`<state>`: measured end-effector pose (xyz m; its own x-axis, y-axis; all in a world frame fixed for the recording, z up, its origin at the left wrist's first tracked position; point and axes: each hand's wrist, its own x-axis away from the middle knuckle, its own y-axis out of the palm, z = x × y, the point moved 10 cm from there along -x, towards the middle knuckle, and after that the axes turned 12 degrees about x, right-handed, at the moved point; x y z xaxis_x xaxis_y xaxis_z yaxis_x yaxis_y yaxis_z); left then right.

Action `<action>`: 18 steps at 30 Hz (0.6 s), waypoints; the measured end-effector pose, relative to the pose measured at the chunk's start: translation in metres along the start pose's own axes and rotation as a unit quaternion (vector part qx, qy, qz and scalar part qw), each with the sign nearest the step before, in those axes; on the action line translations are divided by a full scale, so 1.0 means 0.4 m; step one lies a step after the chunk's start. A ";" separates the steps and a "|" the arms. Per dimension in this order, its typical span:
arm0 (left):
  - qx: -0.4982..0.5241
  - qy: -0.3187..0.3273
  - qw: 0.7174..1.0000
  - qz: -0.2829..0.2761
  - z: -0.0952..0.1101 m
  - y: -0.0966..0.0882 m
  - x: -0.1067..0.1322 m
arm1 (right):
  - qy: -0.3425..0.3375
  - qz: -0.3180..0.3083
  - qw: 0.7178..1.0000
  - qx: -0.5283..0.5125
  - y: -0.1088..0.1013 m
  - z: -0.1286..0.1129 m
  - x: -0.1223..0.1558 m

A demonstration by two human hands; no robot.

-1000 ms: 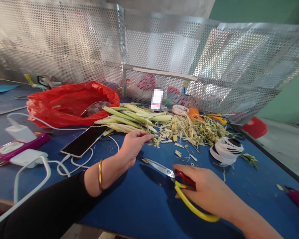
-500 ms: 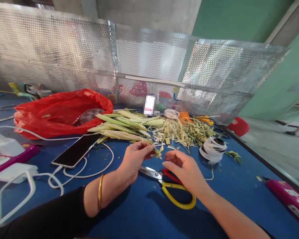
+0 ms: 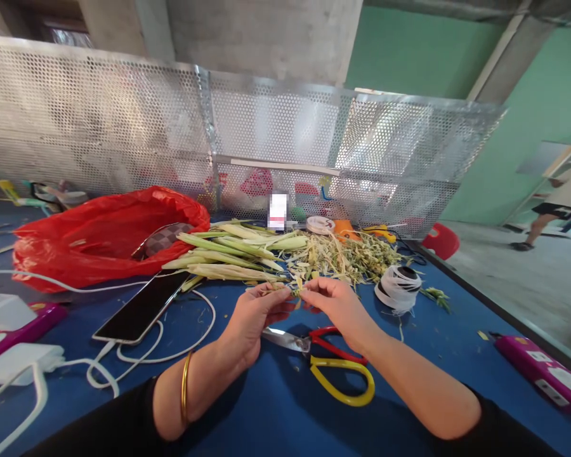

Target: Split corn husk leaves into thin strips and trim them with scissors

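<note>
Yellow-green sprig [image 3: 296, 293] was fingertip-pinched by left hand [image 3: 254, 317] and right hand [image 3: 340, 311]; pale-green stalks [image 3: 226, 251] remained whole at eleven o'clock, straw-coloured shreds [image 3: 340, 257] at one.

Here are one red bag [image 3: 35, 251], two chargers [image 3: 4, 312], one pair of scissors [image 3: 302, 344].

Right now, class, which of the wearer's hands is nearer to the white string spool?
Right. The right hand is left of the spool; the left hand is farther left.

Small, ragged yellow-green plant sprig [image 3: 295, 292], partly hidden, pinched between left hand [image 3: 254, 314] and right hand [image 3: 341, 310].
</note>
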<state>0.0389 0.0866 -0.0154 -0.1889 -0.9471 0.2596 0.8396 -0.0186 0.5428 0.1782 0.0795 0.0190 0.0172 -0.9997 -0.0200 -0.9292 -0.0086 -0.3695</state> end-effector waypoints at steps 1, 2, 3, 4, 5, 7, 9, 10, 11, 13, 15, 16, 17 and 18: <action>0.000 -0.001 1.000 0.008 0.001 -0.006 -0.001 | -0.012 -0.001 1.000 0.004 0.002 -0.008 -0.005; 0.001 0.001 1.000 0.013 0.003 -0.010 -0.002 | -0.021 -0.001 1.000 0.003 0.005 -0.013 -0.009; 0.006 0.005 1.000 0.014 0.005 -0.013 -0.004 | -0.024 0.001 1.000 -0.003 0.009 -0.014 -0.013; 0.013 0.009 1.000 0.012 0.006 -0.013 -0.005 | -0.021 0.007 1.000 -0.015 0.012 -0.011 -0.015; 0.021 0.011 1.000 0.009 0.005 -0.013 -0.006 | -0.015 0.014 0.999 -0.029 0.015 -0.006 -0.016; 0.033 0.009 0.999 0.005 0.000 -0.012 -0.006 | -0.006 0.034 0.998 -0.054 0.018 0.005 -0.014; 0.023 -0.003 1.000 0.007 -0.012 -0.012 -0.005 | -0.010 0.046 0.997 -0.066 0.021 0.008 -0.008; 0.008 -0.010 1.000 0.006 -0.018 -0.010 -0.005 | -0.015 0.046 0.997 -0.066 0.022 0.008 -0.005; -0.013 -0.015 1.000 0.002 -0.023 -0.007 -0.004 | -0.018 0.044 0.997 -0.064 0.022 0.007 -0.002; -0.064 -0.013 0.998 -0.016 -0.027 0.005 -0.004 | -0.019 0.039 0.997 -0.058 0.018 0.007 0.003; -0.103 -0.006 0.994 -0.040 -0.030 0.020 -0.002 | -0.019 0.034 0.998 -0.057 0.007 0.006 0.007; -0.115 -0.001 0.992 -0.047 -0.031 0.025 0.001 | -0.022 0.028 0.998 -0.058 0.003 0.003 0.009; -0.122 0.003 0.991 -0.053 -0.032 0.030 0.003 | -0.024 0.019 0.998 -0.062 0.000 0.002 0.011; -0.128 0.005 0.990 -0.060 -0.033 0.035 0.007 | -0.024 0.006 0.997 -0.070 0.000 0.001 0.012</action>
<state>0.0569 0.0795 -0.0175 -0.2902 -0.9365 0.1967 0.9137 -0.2101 0.3478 0.1784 0.0747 0.0186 0.0211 -0.9974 -0.0694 -0.9718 -0.0041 -0.2358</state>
